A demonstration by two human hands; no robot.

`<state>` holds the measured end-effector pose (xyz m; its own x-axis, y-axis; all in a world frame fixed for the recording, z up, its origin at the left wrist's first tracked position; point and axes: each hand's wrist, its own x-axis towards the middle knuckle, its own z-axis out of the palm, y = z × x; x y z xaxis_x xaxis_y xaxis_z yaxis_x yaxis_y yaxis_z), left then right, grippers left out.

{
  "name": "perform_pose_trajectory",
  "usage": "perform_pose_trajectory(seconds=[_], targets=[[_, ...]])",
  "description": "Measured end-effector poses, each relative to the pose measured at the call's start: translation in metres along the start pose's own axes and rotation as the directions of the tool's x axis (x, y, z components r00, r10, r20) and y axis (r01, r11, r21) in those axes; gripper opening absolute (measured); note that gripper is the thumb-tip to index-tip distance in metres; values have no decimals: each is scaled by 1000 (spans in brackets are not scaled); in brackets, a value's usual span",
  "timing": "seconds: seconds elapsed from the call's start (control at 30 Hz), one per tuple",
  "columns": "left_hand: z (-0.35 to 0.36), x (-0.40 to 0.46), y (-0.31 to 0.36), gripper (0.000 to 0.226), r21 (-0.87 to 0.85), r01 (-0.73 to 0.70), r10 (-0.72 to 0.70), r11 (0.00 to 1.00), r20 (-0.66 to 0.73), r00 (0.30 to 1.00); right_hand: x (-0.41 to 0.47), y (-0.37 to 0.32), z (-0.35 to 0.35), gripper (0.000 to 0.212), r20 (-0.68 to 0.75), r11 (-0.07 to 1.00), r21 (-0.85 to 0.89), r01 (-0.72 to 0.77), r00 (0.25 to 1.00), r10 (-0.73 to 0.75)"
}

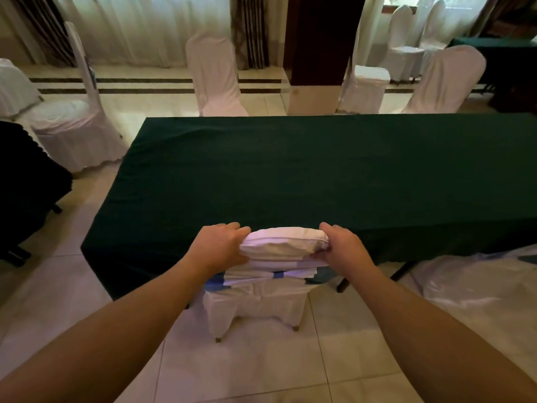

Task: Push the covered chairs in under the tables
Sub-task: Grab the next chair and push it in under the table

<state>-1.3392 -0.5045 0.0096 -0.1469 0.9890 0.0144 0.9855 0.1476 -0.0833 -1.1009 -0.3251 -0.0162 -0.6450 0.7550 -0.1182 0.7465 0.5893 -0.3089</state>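
A chair in a white cover (283, 248) with a blue sash stands directly in front of me, its backrest top against the near edge of a long table under a dark green cloth (319, 170). The seat is hidden under the cloth; only the back skirt and two rear feet show. My left hand (219, 247) grips the left end of the backrest top. Gripping the right end is my right hand (344, 245).
More white-covered chairs stand beyond the table: one at the far edge (215, 74), two at the right (363, 88) (447, 80), one at the left (75, 126). A dark pillar (316, 39) rises behind. White cloth (476, 283) lies on the tiled floor at the right.
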Motion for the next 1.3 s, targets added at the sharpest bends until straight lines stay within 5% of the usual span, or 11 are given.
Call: perform_pose_trajectory(seconds=[1.07, 1.17, 1.3], targets=[[48, -8, -23, 44, -191, 261, -277, 946, -60, 959, 23, -17, 13, 44, 7, 980, -57, 192, 981, -192], [51, -11, -18, 58, -272, 361, -379, 892, -16, 925, 21, -21, 8, 65, 21, 984, -3, 179, 984, -179], [53, -18, -9, 114, -297, 489, -511, 820, 3, 859, 19, -30, 2, 101, 65, 969, 21, 246, 967, -247]])
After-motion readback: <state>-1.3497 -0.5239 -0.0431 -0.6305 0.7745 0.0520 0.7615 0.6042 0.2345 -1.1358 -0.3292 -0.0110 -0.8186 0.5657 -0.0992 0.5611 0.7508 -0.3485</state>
